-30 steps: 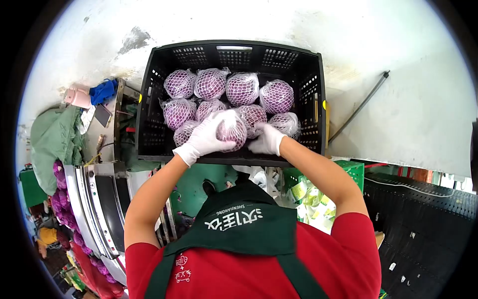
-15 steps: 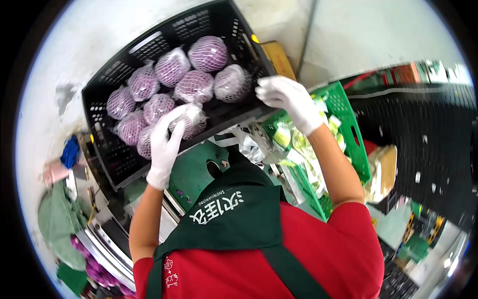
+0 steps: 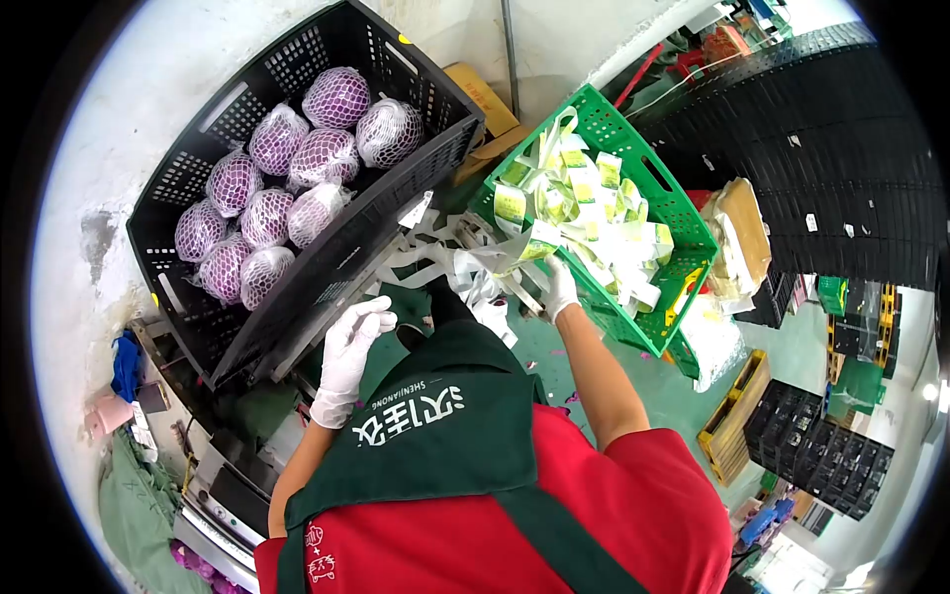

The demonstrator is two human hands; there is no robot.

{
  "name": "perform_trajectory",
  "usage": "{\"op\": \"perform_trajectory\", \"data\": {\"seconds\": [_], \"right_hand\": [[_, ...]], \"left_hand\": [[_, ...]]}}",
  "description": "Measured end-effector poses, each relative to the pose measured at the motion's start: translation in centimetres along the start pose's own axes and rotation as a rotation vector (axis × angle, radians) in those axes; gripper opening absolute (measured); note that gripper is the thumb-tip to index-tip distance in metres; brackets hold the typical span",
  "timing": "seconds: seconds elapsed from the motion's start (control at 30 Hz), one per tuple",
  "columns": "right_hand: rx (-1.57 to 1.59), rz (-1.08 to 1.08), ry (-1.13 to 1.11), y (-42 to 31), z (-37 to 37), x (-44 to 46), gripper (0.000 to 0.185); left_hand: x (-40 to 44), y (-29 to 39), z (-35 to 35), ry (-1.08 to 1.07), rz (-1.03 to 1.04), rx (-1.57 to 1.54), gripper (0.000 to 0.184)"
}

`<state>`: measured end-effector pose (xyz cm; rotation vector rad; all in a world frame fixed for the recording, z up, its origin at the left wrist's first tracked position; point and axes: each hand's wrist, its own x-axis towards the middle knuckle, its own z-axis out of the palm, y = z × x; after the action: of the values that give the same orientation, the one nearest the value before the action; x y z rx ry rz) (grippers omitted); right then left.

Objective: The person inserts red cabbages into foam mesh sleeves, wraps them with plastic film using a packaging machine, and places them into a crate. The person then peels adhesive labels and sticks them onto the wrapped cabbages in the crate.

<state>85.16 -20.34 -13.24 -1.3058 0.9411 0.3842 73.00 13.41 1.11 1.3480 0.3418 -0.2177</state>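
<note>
Left hand: my gloved left hand [image 3: 348, 356] is hanging just beside the black crate, its fingers staying free, loosely bent, holding nothing that I am seeing.
Right hand: my gloved right hand [image 3: 561, 289] is sitting at the near corner of the green crate [image 3: 683, 215], its fingertips meeting the end of a label strip [image 3: 539, 243]; whether they are grasping it or only touching, I cannot tell, as the hand's back is hiding the grip.
Black crate: the black crate [image 3: 346, 247] is standing tilted in my view, its top corner running to the picture's edge.
Vegetables: ten netted purple vegetables [image 3: 324, 156] are lying inside it, the front wall hiding part of the crate's floor.
Labels: more labels [image 3: 586, 188] are heaping up in the green crate, overlapping too much for counting.
Shoe: my apron [image 3: 435, 416] is partly covering a dark shoe [image 3: 409, 337].
</note>
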Motion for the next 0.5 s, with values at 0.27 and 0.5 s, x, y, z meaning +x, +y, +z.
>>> {"op": "perform_trajectory", "data": {"seconds": [0.27,0.5], "right_hand": [[-0.241,-0.499,-0.280,-0.4,2.2,-4.1,0.011],[-0.342,-0.677,-0.832,-1.9,11.6,-22.0,0.008]], "left_hand": [[-1.9,-1.0,-0.5,0.005,0.000,0.011,0.038],[-2.1,2.5,1.4,0.078,0.212,-0.150,0.048]]}}
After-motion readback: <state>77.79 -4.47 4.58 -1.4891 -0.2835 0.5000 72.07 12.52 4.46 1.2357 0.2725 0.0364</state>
